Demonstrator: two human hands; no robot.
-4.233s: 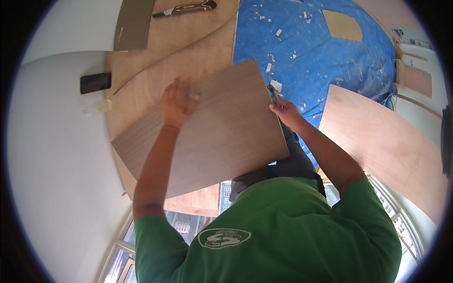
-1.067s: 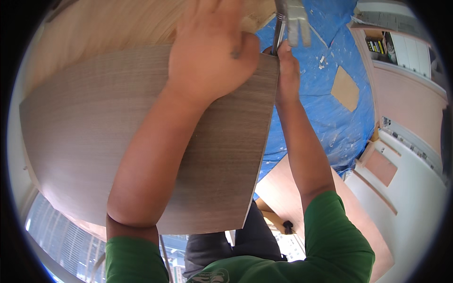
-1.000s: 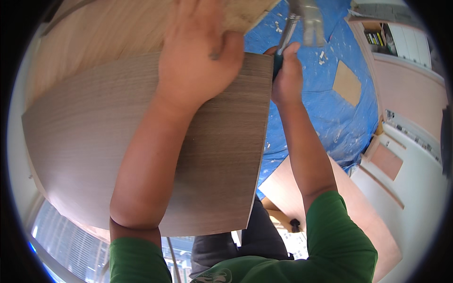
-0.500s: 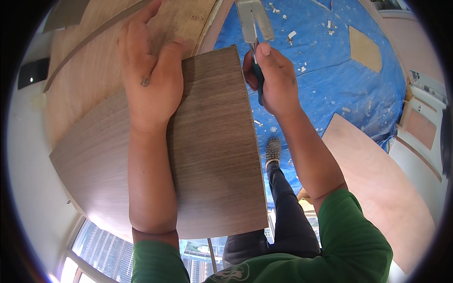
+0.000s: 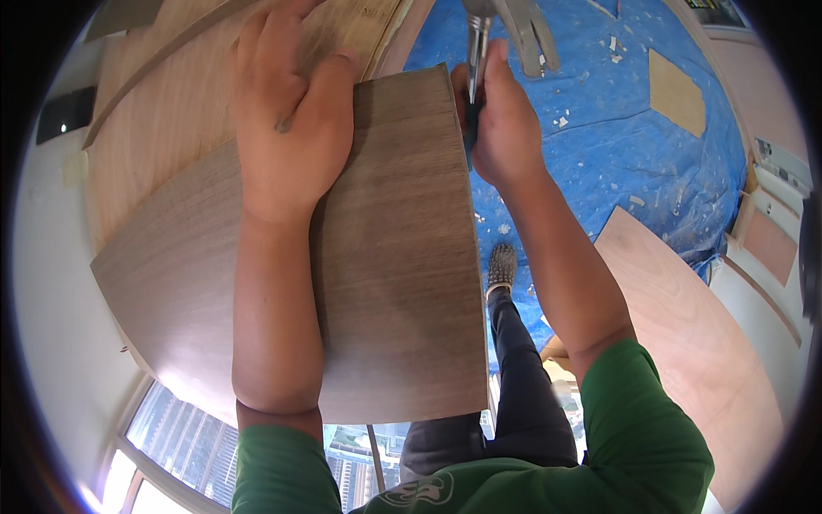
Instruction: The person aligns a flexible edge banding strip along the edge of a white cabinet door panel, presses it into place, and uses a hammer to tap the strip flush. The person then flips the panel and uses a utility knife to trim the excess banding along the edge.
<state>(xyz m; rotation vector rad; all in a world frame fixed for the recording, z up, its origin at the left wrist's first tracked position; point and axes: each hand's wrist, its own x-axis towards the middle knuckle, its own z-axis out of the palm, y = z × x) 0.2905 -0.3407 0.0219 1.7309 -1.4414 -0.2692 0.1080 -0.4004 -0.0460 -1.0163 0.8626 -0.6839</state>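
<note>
A claw hammer (image 5: 478, 56) with a metal shaft and dark grip is in my right hand (image 5: 505, 124), fingers wrapped round the grip. Its claw points to the right, and the top of its head is partly cut off by the frame. This hand is just beside the right edge of a brown wood-grain panel (image 5: 398, 248). My left hand (image 5: 291, 120) lies across the panel's far edge, thumb apart and fingers stretched past it over a lighter plywood surface (image 5: 154, 154). My left forearm runs above the panel. The left fingertips are partly out of view.
Blue sheeting (image 5: 599, 154) with scattered white scraps covers the floor at right. A tan board piece (image 5: 676, 92) lies on it. Nearer, a large pale plywood sheet (image 5: 685, 343) leans at right. A curved brown strip (image 5: 163, 64) and a black phone-like object (image 5: 66, 116) are far left.
The hammer has turned in my right hand: its claw, pointing back toward me before, now swings out to the right. Both hands sit slightly farther up in view.
</note>
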